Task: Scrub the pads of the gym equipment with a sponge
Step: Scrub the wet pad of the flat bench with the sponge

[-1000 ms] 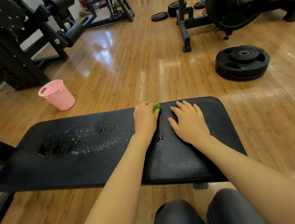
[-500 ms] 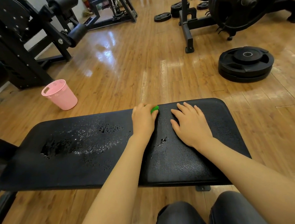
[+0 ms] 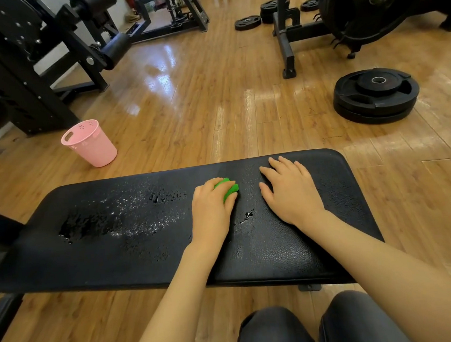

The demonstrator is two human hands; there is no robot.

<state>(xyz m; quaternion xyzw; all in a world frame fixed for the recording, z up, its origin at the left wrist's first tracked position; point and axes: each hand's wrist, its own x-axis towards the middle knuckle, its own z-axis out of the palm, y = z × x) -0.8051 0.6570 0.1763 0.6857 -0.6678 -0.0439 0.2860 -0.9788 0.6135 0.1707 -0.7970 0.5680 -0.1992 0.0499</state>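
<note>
From the head camera, the person's left hand (image 3: 212, 207) lies on the black bench pad (image 3: 149, 247) with its fingers curled over a green sponge (image 3: 227, 189), gripping it and pressing it onto the pad's surface. Only the sponge's far edge shows past the knuckles. The right hand (image 3: 292, 192) rests flat on the pad just to the right of the sponge, fingers straight and slightly spread, thumb angled out toward the sponge, holding nothing. The two hands sit near each other but apart.

Left of the sponge, the pad carries a patch of water droplets (image 3: 120, 217) and foam; a small wet streak lies just nearer than the sponge, between the two wrists.

On the wooden floor beyond the pad's left half stands a pink plastic bucket (image 3: 90, 143), upright. Beyond the pad's right end lies a stack of black weight plates (image 3: 376, 95). No readable writing or brand shows on any of these things.
</note>
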